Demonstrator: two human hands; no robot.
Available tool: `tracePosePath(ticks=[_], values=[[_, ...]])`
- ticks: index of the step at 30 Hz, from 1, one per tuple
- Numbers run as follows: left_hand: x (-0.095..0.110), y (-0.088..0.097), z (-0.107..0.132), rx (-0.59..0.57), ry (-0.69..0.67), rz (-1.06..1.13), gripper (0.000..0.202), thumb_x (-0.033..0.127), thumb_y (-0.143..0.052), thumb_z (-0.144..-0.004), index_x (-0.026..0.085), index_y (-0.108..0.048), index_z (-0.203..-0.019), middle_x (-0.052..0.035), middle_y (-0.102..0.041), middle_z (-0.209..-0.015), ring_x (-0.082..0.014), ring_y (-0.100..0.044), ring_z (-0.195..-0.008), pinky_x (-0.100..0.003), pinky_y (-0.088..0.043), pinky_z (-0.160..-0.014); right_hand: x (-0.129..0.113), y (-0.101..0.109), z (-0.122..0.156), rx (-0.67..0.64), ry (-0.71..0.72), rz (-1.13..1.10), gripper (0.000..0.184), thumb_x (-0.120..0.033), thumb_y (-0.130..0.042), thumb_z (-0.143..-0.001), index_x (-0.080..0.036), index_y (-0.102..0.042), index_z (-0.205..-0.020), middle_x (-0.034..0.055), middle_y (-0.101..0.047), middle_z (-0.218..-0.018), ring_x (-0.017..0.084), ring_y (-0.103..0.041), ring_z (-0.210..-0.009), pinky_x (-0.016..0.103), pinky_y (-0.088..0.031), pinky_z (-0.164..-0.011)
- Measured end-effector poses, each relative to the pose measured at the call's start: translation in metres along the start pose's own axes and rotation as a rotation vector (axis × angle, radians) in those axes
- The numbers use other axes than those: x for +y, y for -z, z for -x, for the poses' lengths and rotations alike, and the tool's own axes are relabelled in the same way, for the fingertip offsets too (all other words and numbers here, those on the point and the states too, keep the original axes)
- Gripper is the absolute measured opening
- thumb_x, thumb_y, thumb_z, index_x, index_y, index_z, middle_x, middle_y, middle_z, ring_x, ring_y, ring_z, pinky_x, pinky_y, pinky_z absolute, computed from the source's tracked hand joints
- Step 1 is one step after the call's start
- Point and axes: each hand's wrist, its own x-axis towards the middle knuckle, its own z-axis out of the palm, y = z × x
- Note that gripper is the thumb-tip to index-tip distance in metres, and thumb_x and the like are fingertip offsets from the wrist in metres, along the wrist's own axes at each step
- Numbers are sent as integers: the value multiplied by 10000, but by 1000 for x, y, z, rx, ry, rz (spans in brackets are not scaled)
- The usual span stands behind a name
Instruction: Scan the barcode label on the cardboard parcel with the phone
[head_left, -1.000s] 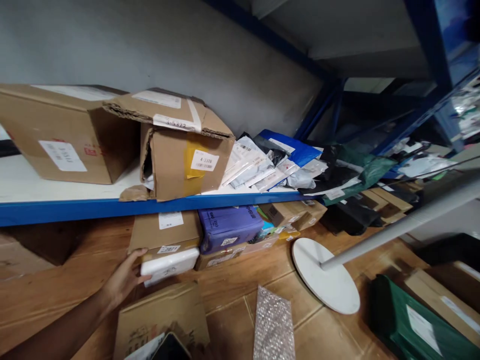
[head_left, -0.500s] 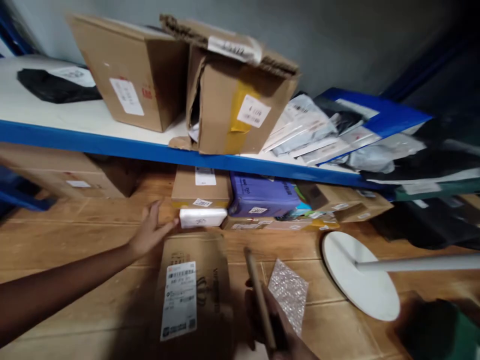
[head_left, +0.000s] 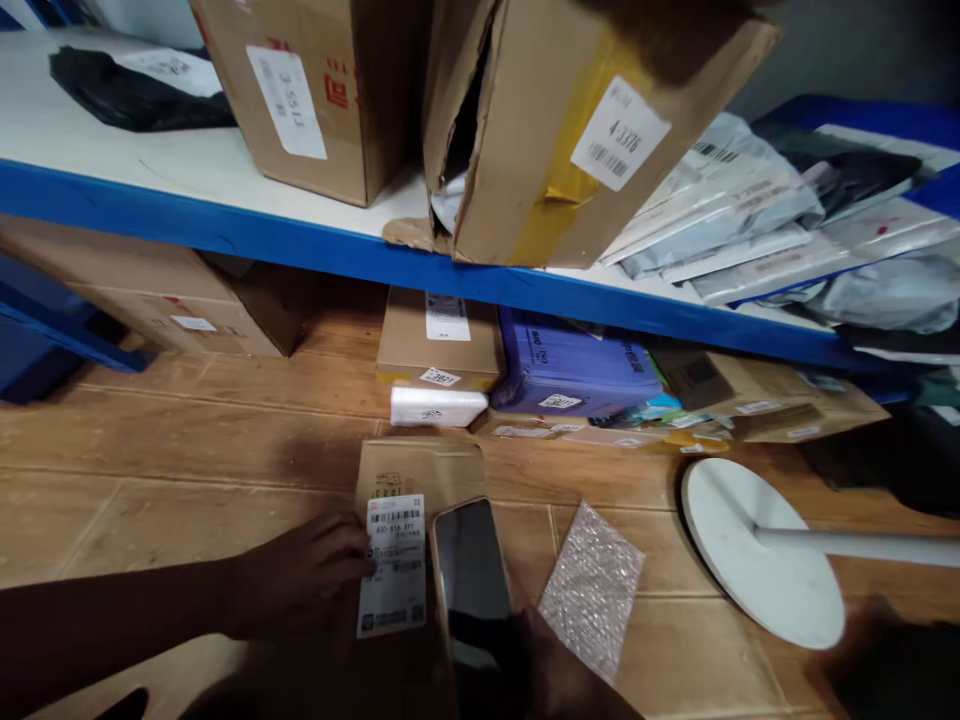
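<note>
Our right hand (head_left: 551, 655) holds a phone (head_left: 472, 570) over the cardboard box (head_left: 450, 462) on the floor (head_left: 225, 440); our left hand (head_left: 300, 570), half curled, meets its white label (head_left: 394, 590), grip unclear to us

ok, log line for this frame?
left hand: at shipping label on cardboard box | right hand: holding smartphone | bubble wrap: on floor
</note>
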Motion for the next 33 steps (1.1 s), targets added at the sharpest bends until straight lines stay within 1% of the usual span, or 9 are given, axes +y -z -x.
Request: tracePosePath(ticks=[4, 11, 14, 17, 21, 23, 25, 28, 33], values=[[3, -15, -4, 64, 94, 8, 342, 259, -477, -875, 268, -440, -1215, -94, -560, -1122, -229, -494, -999, -375, -499, -816, 20, -2, -9, 120, 42, -119, 701, -381, -799, -610, -249, -515, -1238, 61, -672, -1163, 223, -626, -1025, 351, -457, -889], [-4, -14, -1, 56, 65, 55, 362, 292, -469, -886, 302, -439, -1247, -75, -554, -1155, -219, -486, -1027, -364, -489, -846, 7, 5, -4, 171, 31, 30, 856, -192, -859, -523, -241, -404, -1247, 45, -721, -957, 199, -672, -857, 297, -483, -708], [-7, -15, 2, 61, 64, 76, 393, 275, -473, -883, 314, -423, -1270, -71, -556, -1169, -210, -502, -1044, -349, -497, -856, 7, 10, -2, 299, 1, 9, 946, -267, -879, -521, -253, -346, -1303, 55, -729, -1007, 216, -684, -874, 327, -502, -733], [-9, -16, 2, 61, 50, 84, 422, 262, -489, -867, 296, -407, -1279, -85, -550, -1169, -221, -515, -1039, -354, -515, -840, 7, 16, 0, 434, -55, -108, 765, -429, -784, -648, -236, -390, -1274, 67, -739, -1010, 246, -694, -898, 371, -512, -771], [-10, -15, 2, 20, 50, 139, 403, 240, -473, -865, 286, -397, -1258, -96, -527, -1162, -233, -505, -1043, -385, -520, -845, 2, 19, 2, 498, -16, -64, 502, -337, -712, -661, -213, -571, -1127, 56, -748, -952, 241, -693, -831, 362, -507, -753], [-11, -15, 2, 10, 67, 216, 382, 260, -469, -871, 284, -408, -1247, -97, -509, -1178, -234, -488, -1067, -400, -505, -885, -3, 17, 2, 477, 2, -73, 430, -316, -730, -619, -200, -648, -1024, 56, -751, -937, 245, -690, -833, 352, -508, -747], [-13, -14, 3, 37, 80, 310, 335, 290, -466, -874, 266, -447, -1207, -99, -501, -1177, -235, -474, -1088, -405, -487, -921, -10, 11, 1, 413, -45, -163, 421, -430, -742, -645, -172, -695, -976, 77, -757, -937, 250, -692, -858, 358, -513, -790], [-14, -13, 3, 51, 83, 394, 259, 308, -463, -879, 241, -491, -1128, -100, -510, -1168, -227, -476, -1101, -390, -475, -944, -22, 1, -1, 240, -141, -304, 591, -641, -589, -761, -131, -701, -1037, 103, -751, -1005, 218, -697, -875, 322, -525, -803], [-14, -9, 3, 79, 35, 387, 222, 316, -487, -872, 230, -500, -1077, -99, -538, -1163, -223, -500, -1094, -372, -483, -934, -34, -8, -3, 35, -162, -373, 638, -636, -448, -857, -96, -662, -1121, 90, -733, -1078, 187, -676, -981, 273, -490, -889]])
